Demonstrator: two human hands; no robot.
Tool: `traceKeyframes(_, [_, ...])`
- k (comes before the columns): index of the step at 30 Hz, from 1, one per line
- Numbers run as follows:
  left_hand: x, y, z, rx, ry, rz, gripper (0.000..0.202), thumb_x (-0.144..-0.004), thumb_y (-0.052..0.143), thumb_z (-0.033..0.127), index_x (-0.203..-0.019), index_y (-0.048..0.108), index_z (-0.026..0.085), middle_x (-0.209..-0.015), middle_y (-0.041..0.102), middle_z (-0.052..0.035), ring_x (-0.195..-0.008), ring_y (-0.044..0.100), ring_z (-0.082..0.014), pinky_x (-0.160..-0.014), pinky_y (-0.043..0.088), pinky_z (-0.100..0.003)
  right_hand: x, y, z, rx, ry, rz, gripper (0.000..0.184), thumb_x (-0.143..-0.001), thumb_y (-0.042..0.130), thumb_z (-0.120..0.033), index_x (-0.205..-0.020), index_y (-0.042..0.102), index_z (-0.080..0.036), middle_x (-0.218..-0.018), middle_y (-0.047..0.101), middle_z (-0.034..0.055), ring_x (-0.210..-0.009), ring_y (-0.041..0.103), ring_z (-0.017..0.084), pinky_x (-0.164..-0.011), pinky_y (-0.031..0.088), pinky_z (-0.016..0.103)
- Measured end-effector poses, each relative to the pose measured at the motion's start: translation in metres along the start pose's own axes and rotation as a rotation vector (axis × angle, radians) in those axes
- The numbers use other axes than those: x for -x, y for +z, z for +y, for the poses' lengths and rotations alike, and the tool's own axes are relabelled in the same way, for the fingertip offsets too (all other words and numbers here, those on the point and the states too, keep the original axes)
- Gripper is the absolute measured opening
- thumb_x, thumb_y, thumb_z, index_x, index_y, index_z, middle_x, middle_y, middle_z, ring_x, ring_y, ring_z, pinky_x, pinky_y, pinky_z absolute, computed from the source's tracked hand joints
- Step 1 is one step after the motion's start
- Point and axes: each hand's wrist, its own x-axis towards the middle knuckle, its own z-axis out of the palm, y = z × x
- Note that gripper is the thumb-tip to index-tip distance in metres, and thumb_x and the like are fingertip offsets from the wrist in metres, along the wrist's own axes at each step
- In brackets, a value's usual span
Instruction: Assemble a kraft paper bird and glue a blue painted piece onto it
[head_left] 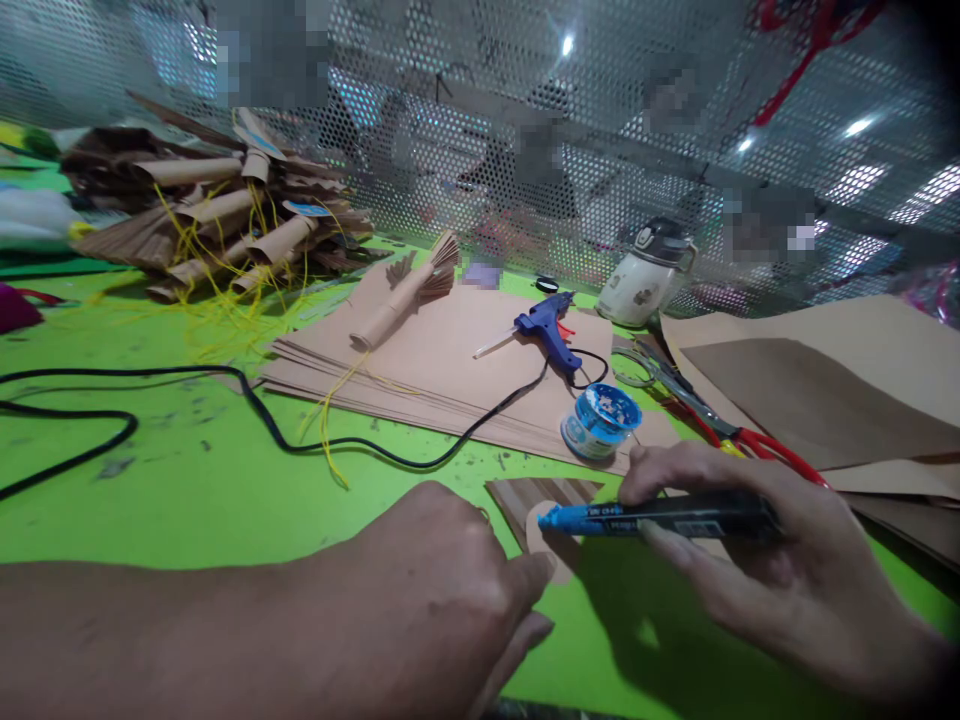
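Observation:
My right hand (pixel 757 570) grips a black marker with a blue cap (pixel 652 516), held level, its blue end pointing left over a small brown paper cutout (pixel 541 535) on the green table (pixel 187 480). My left hand (pixel 442 580) is closed, its fingertips pressing the near edge of that cutout. A pleated brown paper piece (pixel 540 492) lies just behind the cutout.
A blue spool of wire (pixel 600 420) sits behind the hands. A blue glue gun (pixel 547 330) with a black cord lies on a stack of brown paper sheets (pixel 450 370). Red-handled scissors (pixel 720 425) lie at right. Rolled paper fans (pixel 217 220) are heaped at far left. A white bottle (pixel 645 275) stands by the mesh wall.

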Motion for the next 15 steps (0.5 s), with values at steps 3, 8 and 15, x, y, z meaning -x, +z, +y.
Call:
traceKeyframes(3, [-0.002, -0.0007, 0.0001, -0.013, -0.013, -0.021, 0.007, -0.089, 0.062, 0.015, -0.095, 0.065, 0.018, -0.066, 0.063, 0.0021, -0.052, 0.055, -0.0139, -0.048, 0.033, -0.029, -0.002, 0.0, -0.0014, -0.027, 0.002, -0.002, 0.016, -0.08, 0.064, -0.017, -0.093, 0.066, -0.027, -0.085, 0.077, 0.0004, -0.084, 0.076, 0.02, -0.059, 0.06, 0.022])
traceKeyframes(8, [-0.0023, -0.0041, -0.0007, 0.026, 0.004, -0.036, 0.005, -0.088, 0.063, 0.016, -0.091, 0.065, 0.018, -0.065, 0.063, 0.0023, -0.051, 0.055, -0.0138, -0.047, 0.033, -0.029, -0.0035, -0.0002, -0.0035, -0.015, 0.013, 0.008, 0.016, -0.079, 0.066, -0.018, -0.092, 0.065, -0.028, -0.085, 0.077, -0.0015, -0.078, 0.076, 0.018, -0.059, 0.059, 0.02])
traceKeyframes(15, [0.0012, 0.001, -0.0038, -0.034, -0.022, -0.021, 0.009, -0.089, 0.061, 0.016, -0.098, 0.065, 0.017, -0.062, 0.061, 0.0016, -0.05, 0.053, -0.0146, -0.046, 0.03, -0.028, -0.0019, 0.0019, -0.0021, -0.011, 0.013, 0.012, 0.02, -0.079, 0.066, -0.017, -0.094, 0.064, -0.03, -0.089, 0.078, -0.0018, -0.084, 0.077, 0.019, -0.061, 0.059, 0.02])
